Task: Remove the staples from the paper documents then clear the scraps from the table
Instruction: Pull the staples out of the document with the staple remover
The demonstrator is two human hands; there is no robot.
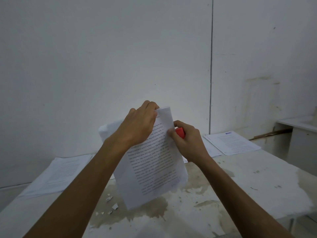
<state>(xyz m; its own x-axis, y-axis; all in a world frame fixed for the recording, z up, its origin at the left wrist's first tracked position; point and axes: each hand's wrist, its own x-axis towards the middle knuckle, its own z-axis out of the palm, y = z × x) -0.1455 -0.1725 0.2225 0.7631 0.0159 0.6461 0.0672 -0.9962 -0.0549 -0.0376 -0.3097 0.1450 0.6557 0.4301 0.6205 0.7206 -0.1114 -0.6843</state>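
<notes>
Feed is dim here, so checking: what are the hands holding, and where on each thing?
The left hand pinches the printed document at its top edge. The right hand grips a red tool around its body, against the document's right edge.

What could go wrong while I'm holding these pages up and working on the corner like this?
The pages are lifted off the table, held by the left hand near the top corner, so they may tear there. The red tool in the right hand could slip. Anything pulled out may drop among the scraps.
</notes>
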